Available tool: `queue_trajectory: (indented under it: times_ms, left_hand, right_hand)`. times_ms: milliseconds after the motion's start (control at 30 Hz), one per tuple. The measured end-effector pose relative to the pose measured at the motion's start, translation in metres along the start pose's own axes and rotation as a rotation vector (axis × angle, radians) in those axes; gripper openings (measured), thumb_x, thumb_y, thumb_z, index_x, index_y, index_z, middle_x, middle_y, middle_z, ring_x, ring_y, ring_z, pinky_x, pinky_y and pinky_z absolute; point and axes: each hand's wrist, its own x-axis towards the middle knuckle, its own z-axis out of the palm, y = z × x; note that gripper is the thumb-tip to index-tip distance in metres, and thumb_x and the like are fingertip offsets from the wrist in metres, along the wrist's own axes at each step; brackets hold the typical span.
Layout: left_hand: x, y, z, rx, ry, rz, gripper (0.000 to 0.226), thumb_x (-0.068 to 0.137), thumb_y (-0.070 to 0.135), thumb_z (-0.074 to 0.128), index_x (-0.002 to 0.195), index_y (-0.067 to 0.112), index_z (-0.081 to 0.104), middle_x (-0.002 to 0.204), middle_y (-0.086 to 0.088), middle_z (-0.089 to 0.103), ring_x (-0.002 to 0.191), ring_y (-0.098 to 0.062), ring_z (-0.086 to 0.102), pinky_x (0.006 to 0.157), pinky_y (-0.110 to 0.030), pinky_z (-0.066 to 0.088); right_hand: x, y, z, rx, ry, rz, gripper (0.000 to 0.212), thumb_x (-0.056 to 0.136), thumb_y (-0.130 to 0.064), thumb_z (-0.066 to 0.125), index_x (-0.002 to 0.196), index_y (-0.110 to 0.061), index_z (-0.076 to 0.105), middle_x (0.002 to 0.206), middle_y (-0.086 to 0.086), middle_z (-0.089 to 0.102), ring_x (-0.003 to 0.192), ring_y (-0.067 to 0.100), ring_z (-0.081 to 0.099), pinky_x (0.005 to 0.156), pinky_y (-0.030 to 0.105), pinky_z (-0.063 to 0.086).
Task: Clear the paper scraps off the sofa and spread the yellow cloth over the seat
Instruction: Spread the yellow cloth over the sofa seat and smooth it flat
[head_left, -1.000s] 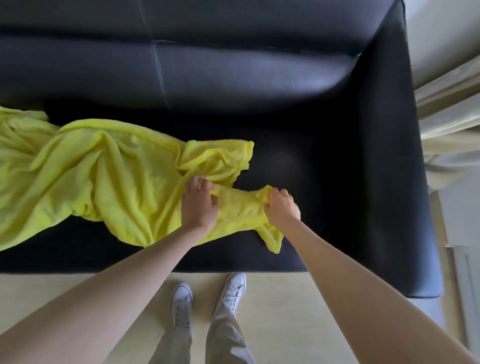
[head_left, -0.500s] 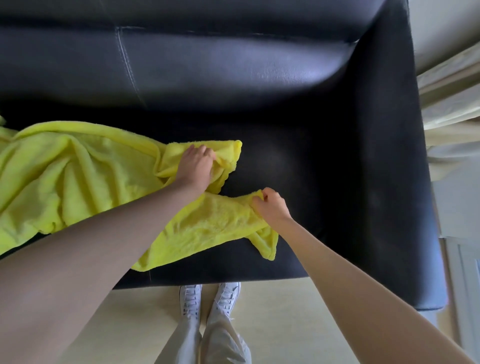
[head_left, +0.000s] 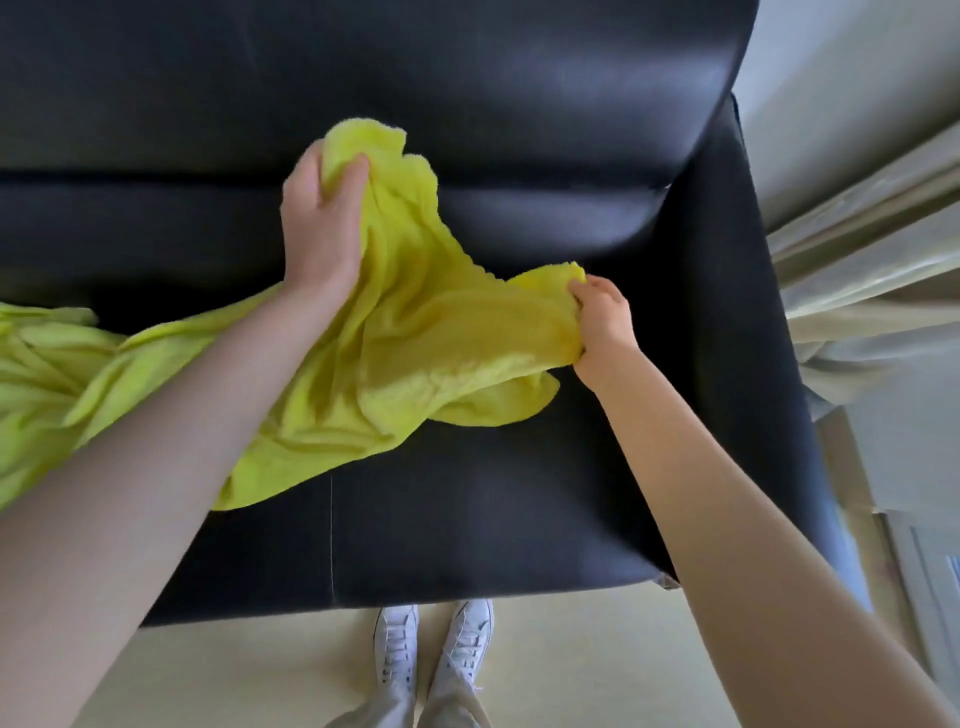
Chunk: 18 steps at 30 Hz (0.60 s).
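The yellow cloth lies rumpled across the seat of the black leather sofa, trailing off to the left edge of view. My left hand grips a bunched corner of the cloth and holds it lifted in front of the backrest. My right hand pinches the cloth's right edge, low over the seat near the right armrest. The cloth is stretched between the two hands. No paper scraps are visible on the sofa.
The sofa's backrest fills the top of the view. A pale curtain hangs just right of the armrest. My white shoes stand on the cream floor close to the sofa's front edge.
My left hand has lifted its corner of the cloth up toward the backrest. My right hand has pulled its edge to the right. The cloth has opened out between them.
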Motion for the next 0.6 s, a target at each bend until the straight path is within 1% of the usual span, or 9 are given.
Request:
queue_trajectory:
  times_ms: [33,100,167,233,267,367,467,533,600]
  left_hand:
    - [0.001,0.007,-0.005,0.019,0.009,0.046,0.007,0.094,0.026,0.050,0.092,0.026,0.057,0.090,0.014,0.059,0.084,0.004,0.056,0.083,-0.013,0.047]
    - [0.004,0.007,-0.011,0.082,0.012,0.103,0.013,0.094,0.026,0.050,0.100,0.018,0.057,0.092,0.014,0.058,0.087,0.002,0.056,0.086,-0.016,0.047]
    - [0.000,0.002,-0.014,0.117,0.008,0.104,0.021,0.094,0.027,0.050,0.108,0.014,0.058,0.095,0.013,0.058,0.091,0.000,0.057,0.088,-0.018,0.047]
    - [-0.008,-0.004,-0.017,0.117,-0.004,0.095,0.019,0.094,0.027,0.050,0.107,0.015,0.058,0.094,0.012,0.059,0.090,-0.002,0.057,0.086,-0.018,0.048]
    - [-0.013,-0.005,-0.019,0.110,-0.018,0.100,0.017,0.093,0.026,0.051,0.104,0.015,0.059,0.092,0.011,0.060,0.088,-0.002,0.058,0.085,-0.019,0.048]
    - [-0.028,0.000,-0.024,-0.015,-0.158,0.045,0.010,0.090,0.016,0.054,0.096,0.013,0.063,0.085,0.005,0.062,0.082,-0.007,0.059,0.077,-0.023,0.049]
    - [-0.043,0.003,-0.029,-0.051,-0.490,-0.174,0.012,0.087,0.006,0.058,0.087,0.011,0.069,0.077,0.001,0.069,0.075,-0.011,0.066,0.072,-0.024,0.052]
    - [-0.052,-0.001,-0.034,0.051,-0.809,-0.432,0.011,0.081,0.009,0.063,0.086,0.003,0.071,0.083,-0.010,0.074,0.081,-0.023,0.069,0.081,-0.036,0.052]
    - [-0.062,-0.003,-0.038,0.308,-1.170,-0.661,0.032,0.074,0.016,0.069,0.102,0.000,0.070,0.104,-0.017,0.071,0.098,-0.033,0.067,0.092,-0.044,0.050]
  right_hand:
    - [-0.001,0.003,-0.006,-0.147,0.004,0.046,0.014,0.093,-0.016,0.049,0.101,-0.016,0.060,0.100,0.010,0.061,0.088,0.026,0.060,0.079,0.036,0.051]
    - [-0.006,0.027,-0.018,-0.761,-0.094,0.122,0.024,0.093,-0.012,0.048,0.112,-0.003,0.059,0.104,0.017,0.061,0.091,0.029,0.061,0.069,0.029,0.048]
    - [-0.021,0.063,-0.035,-1.125,-0.160,0.179,0.036,0.095,-0.011,0.045,0.128,0.002,0.052,0.120,0.020,0.059,0.108,0.032,0.059,0.062,0.021,0.048]
    - [-0.031,0.106,-0.058,-1.172,-0.161,0.267,0.037,0.096,-0.010,0.043,0.130,0.002,0.051,0.121,0.018,0.059,0.119,0.033,0.053,0.059,0.020,0.044]
    - [-0.036,0.127,-0.068,-1.163,-0.137,0.309,0.035,0.094,-0.009,0.044,0.127,0.001,0.052,0.106,0.015,0.061,0.114,0.034,0.056,0.062,0.024,0.042]
    - [-0.048,0.168,-0.088,-1.217,-0.129,0.446,0.014,0.087,-0.007,0.045,0.094,-0.003,0.056,0.070,0.007,0.050,0.069,0.025,0.057,0.061,0.029,0.044]
    - [-0.058,0.181,-0.091,-1.306,-0.153,0.453,0.011,0.084,-0.010,0.047,0.074,-0.007,0.049,0.070,0.006,0.054,0.064,0.021,0.056,0.060,0.026,0.048]
    - [-0.061,0.180,-0.086,-1.340,-0.166,0.393,0.007,0.085,-0.011,0.047,0.089,-0.007,0.052,0.073,0.003,0.051,0.073,0.022,0.056,0.060,0.025,0.044]
    - [-0.056,0.175,-0.077,-1.312,-0.141,0.310,0.020,0.086,-0.013,0.047,0.104,-0.008,0.052,0.080,0.003,0.052,0.077,0.021,0.055,0.061,0.027,0.044]
